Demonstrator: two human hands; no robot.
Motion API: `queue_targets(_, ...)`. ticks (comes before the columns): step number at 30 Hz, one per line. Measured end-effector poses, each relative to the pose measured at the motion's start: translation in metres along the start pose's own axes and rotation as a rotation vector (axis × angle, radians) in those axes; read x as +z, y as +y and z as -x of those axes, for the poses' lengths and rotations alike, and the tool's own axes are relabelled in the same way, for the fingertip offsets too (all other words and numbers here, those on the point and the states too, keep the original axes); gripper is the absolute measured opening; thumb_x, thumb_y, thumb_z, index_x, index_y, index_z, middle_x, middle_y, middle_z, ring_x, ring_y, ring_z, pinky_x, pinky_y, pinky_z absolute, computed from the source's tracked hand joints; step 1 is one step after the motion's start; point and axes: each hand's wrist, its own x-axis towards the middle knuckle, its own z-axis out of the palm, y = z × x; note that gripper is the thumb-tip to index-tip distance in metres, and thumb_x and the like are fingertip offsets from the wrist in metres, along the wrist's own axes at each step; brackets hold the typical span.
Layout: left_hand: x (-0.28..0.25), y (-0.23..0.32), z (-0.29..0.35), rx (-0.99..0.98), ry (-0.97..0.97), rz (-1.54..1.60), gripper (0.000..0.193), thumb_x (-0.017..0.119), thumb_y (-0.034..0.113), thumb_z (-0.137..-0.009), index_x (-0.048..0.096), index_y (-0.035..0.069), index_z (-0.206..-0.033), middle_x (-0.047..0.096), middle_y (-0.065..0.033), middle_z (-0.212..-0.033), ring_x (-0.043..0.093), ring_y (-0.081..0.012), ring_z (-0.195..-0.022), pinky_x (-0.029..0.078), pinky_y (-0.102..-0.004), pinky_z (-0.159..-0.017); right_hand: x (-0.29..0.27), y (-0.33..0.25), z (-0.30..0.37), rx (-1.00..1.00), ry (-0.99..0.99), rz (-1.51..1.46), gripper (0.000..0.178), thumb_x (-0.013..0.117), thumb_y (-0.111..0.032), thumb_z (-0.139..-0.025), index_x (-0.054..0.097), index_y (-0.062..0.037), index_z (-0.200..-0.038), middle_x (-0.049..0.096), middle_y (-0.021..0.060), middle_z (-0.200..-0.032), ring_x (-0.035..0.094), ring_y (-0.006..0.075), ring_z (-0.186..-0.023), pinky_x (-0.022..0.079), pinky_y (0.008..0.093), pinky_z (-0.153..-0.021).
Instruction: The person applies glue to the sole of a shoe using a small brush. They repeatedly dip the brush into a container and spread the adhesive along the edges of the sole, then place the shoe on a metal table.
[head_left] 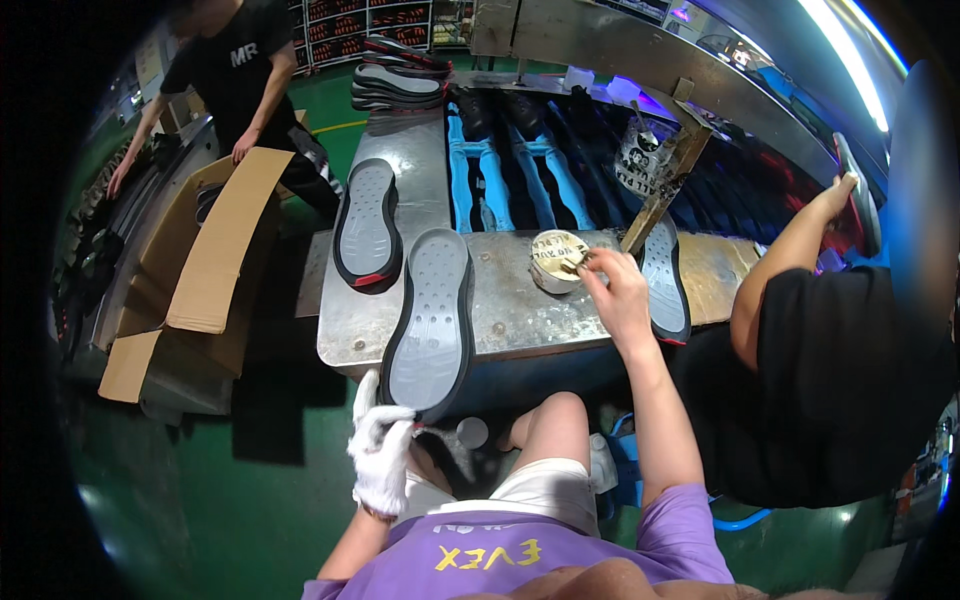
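A grey shoe sole with a black rim (pixel 430 330) lies with its near end past the front edge of the metal table (pixel 530 325). My left hand (pixel 380 465), in a white glove, is closed at that near end, its fingertips at the rim. My bare right hand (pixel 617 295) pinches a small brush (pixel 574 266) over a round tub (pixel 553 280) with pale, smeared contents. The brush's lower end is hard to make out. Another grey sole (pixel 367 225) lies at the left, and one more (pixel 662 285) is right of my right hand.
Behind the table top runs a conveyor with blue holders (pixel 480 170). Stacked soles (pixel 400 85) stand far left; a wooden post (pixel 665 185) and a can (pixel 640 160) stand right. One person works by an open carton (pixel 225 250); another person (pixel 830 370) at right holds a sole.
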Motion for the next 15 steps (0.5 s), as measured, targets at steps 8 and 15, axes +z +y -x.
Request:
queue_targets(8, -0.008, -0.027, -0.007, -0.358, 0.186, 0.688, 0.043, 0.059, 0.011, -0.096, 0.053, 0.002, -0.137, 0.058, -0.0105, -0.133, 0.058, -0.0216, -0.119, 0.049, -0.0335, -0.096, 0.042, 0.039, -0.029, -0.154, -0.436, 0.356, 0.008, 0.066, -0.012, -0.080, 0.066, -0.0061, -0.075, 0.068, 0.0100, -0.085, 0.065, 0.0325, -0.088, 0.053, 0.0429, -0.078)
queue_targets(15, -0.007, -0.050, -0.014, -0.055, 0.099, 0.098, 0.031, 0.059, 0.016, -0.098, 0.062, 0.003, -0.127, 0.065, -0.0074, -0.121, 0.061, -0.0185, -0.111, 0.050, -0.0337, -0.094, 0.040, 0.034, -0.033, -0.218, -0.459, 0.398, 0.005, 0.070, -0.004, -0.077, 0.065, -0.0046, -0.078, 0.068, 0.0088, -0.084, 0.065, 0.0317, -0.081, 0.051, 0.0398, -0.079)
